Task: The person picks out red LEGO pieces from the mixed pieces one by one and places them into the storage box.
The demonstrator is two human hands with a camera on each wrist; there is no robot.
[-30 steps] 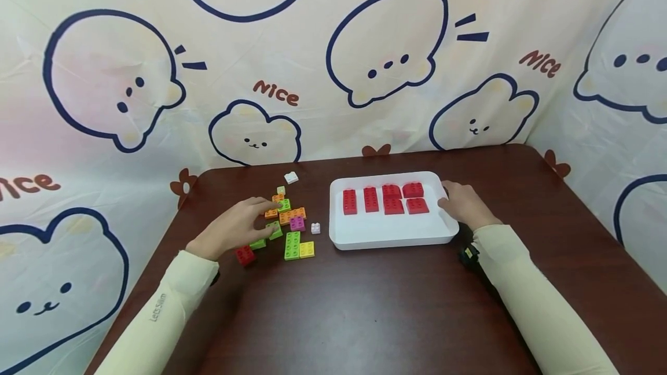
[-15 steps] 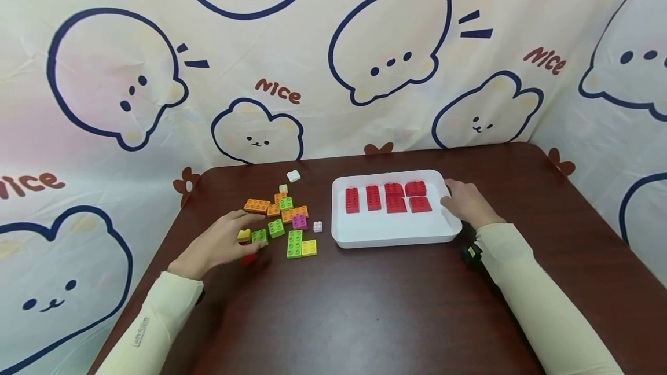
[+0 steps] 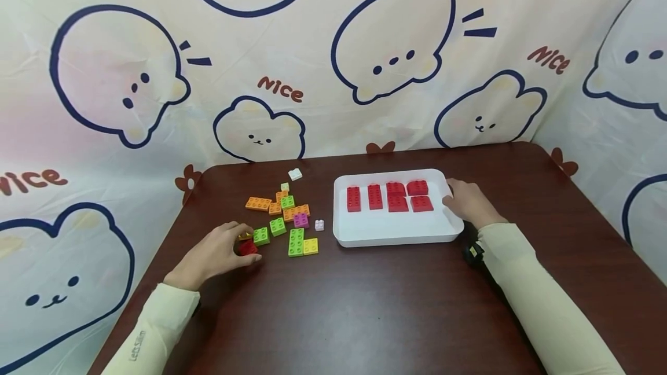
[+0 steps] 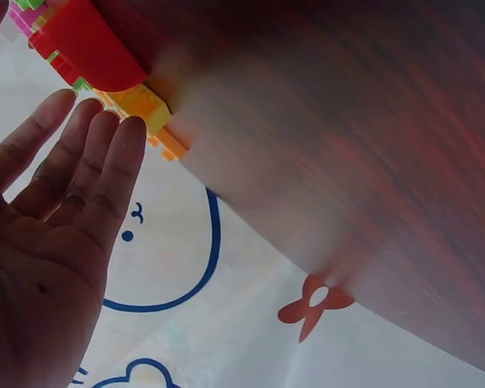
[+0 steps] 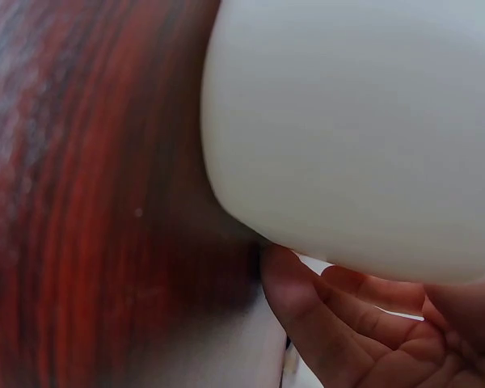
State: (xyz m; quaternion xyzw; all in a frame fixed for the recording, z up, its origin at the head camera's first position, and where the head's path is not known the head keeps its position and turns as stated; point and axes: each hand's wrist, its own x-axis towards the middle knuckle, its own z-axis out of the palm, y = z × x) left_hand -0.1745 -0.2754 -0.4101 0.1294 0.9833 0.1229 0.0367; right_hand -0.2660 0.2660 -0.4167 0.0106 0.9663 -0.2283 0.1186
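Observation:
My left hand (image 3: 216,253) reaches around a red brick (image 3: 248,247) at the near left of a loose group of bricks. In the left wrist view its fingers (image 4: 89,170) are extended and spread, near the red brick (image 4: 97,48) and a yellow brick (image 4: 145,107); no firm hold shows. A yellow brick is partly hidden by the fingers in the head view. My right hand (image 3: 469,204) grips the right end of a white tray (image 3: 365,235), thumb at the rim. In the tray lie several red bricks (image 3: 398,203).
Beside the left hand lie green bricks (image 3: 261,236), orange bricks (image 3: 258,203), a purple brick (image 3: 301,220), a yellow brick (image 3: 310,246) and a small white brick (image 3: 319,225). Another white piece (image 3: 295,174) is farther back. A patterned cloth (image 3: 323,74) hangs behind the dark wooden table (image 3: 375,305).
My left hand has moved left and nearer, from above the orange and green bricks to the red brick, leaving those bricks uncovered. My right hand stays on the tray.

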